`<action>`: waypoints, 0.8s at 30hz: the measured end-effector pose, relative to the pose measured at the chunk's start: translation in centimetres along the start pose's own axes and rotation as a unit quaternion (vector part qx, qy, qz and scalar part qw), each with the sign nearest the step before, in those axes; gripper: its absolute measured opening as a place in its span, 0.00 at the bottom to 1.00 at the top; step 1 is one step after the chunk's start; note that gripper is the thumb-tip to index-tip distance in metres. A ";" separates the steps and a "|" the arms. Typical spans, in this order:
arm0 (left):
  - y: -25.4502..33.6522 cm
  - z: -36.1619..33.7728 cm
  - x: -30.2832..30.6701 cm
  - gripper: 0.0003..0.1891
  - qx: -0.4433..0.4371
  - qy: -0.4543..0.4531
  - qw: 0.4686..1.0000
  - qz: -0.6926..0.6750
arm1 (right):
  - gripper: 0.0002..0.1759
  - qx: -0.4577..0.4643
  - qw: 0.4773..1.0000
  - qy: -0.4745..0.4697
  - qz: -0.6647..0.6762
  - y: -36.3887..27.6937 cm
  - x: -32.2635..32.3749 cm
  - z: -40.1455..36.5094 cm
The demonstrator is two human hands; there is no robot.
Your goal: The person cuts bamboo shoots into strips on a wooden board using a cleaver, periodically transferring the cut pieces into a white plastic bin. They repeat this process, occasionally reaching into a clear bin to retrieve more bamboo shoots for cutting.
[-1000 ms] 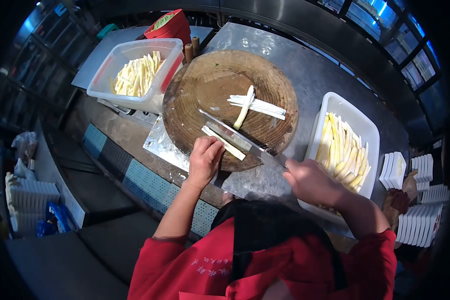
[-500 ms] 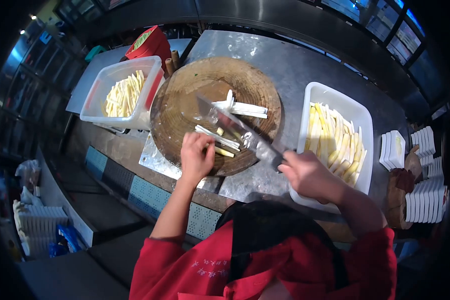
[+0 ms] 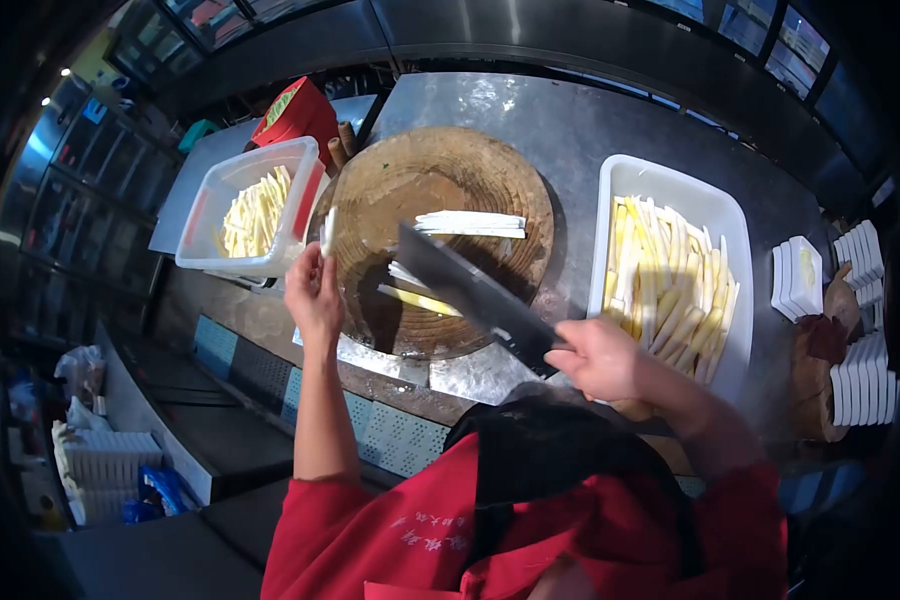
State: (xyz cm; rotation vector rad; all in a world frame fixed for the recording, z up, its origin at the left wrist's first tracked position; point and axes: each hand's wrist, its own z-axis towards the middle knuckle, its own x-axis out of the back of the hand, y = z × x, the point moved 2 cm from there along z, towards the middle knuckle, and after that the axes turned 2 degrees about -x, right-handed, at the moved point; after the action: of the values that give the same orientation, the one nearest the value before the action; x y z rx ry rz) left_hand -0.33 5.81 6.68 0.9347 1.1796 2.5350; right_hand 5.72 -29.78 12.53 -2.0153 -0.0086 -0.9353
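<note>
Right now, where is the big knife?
In the head view, the knife is in the right hand, its blade over the round chopping board, left of the white tub.

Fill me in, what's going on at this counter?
A person's right hand grips a cleaver, its blade over a round chopping board. The left hand pinches a pale piece near the board's left edge, on the side of a clear tub of pale strips. On the board lie a bundle of white strips and, nearer the person, a yellowish strip. A white tub of pale-yellow stalks stands to the right.
</note>
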 end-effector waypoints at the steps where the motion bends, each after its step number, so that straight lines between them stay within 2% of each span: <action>1: 0.5 -0.7 0.5 0.13 -0.065 0.020 0.997 0.031 | 0.13 0.000 1.000 -0.002 0.001 -0.5 -0.1 0.8; 3: 2.2 -2.5 -0.1 0.15 -0.228 0.014 0.971 0.066 | 0.15 -0.042 0.993 -0.099 0.040 -1.3 -0.4 2.1; 4: 2.7 -3.7 -0.7 0.16 -0.251 -0.018 0.966 0.064 | 0.15 0.068 0.996 -0.040 -0.051 -0.4 -0.7 3.1; 5: 2.8 -4.9 -1.7 0.16 -0.252 -0.055 0.964 0.067 | 0.15 0.074 0.993 -0.010 -0.094 0.4 -0.7 3.6; 6: 2.4 -5.9 -2.9 0.15 -0.295 -0.070 0.950 0.077 | 0.14 0.027 0.995 -0.024 -0.098 -0.1 0.1 3.8; 7: 2.4 -6.8 -3.9 0.16 -0.295 -0.098 0.949 0.057 | 0.13 -0.020 0.994 -0.039 -0.104 -0.6 0.9 3.9; 9: 2.5 -7.8 -5.1 0.14 -0.268 -0.177 0.944 0.071 | 0.12 -0.015 0.992 -0.036 -0.123 -0.7 0.9 3.9; 12: 3.0 -7.5 -5.1 0.11 -0.246 -0.154 0.956 0.046 | 0.11 -0.044 0.987 -0.001 -0.154 -0.8 0.7 3.7; 14: 2.6 -7.8 -5.2 0.10 -0.252 -0.143 0.956 0.038 | 0.11 0.043 0.992 0.014 -0.116 -0.7 0.8 2.9; 15: 2.4 -7.9 -5.1 0.09 -0.261 -0.134 0.956 0.031 | 0.11 0.042 0.992 0.011 -0.117 -0.4 0.8 2.5; 17: 2.2 -8.1 -5.2 0.09 -0.255 -0.129 0.958 0.027 | 0.10 0.106 0.985 0.009 -0.133 -0.4 1.0 1.6; 18: 2.2 -8.0 -5.3 0.09 -0.254 -0.123 0.959 0.024 | 0.10 0.105 0.985 0.006 -0.135 -0.6 1.4 1.4; 20: 2.2 -8.1 -5.4 0.09 -0.249 -0.122 0.961 0.026 | 0.10 0.035 0.976 -0.051 -0.210 -0.9 1.9 1.2; 24: 2.3 -7.9 -5.4 0.09 -0.241 -0.108 0.964 0.012 | 0.10 0.014 0.968 -0.068 -0.239 -0.9 1.6 2.6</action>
State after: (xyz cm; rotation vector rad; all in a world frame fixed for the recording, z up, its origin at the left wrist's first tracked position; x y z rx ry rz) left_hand -0.72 -2.85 2.06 1.0563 0.4561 2.4814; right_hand 8.11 -27.90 13.32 -2.0866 -0.6038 -1.0780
